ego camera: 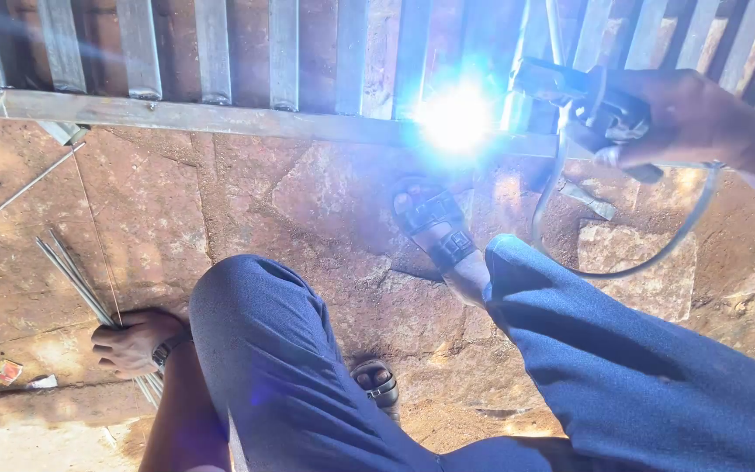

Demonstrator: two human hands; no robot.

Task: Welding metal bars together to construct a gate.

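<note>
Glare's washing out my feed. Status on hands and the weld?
Right hand gripping electrode holder, arc burning at metal frame. Left hand down on rod bundle. Cable loops over knee.

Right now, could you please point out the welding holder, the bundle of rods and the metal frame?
welding holder [583, 100]: head view, its body in the right hand.
bundle of rods [72, 271]: head view, mid-length.
metal frame [176, 116]: head view, bottom bar.

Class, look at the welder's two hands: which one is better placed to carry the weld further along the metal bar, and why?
Right. The right hand grips the electrode holder beside the bright arc on the metal bar; the left hand rests low on spare rods.
</note>
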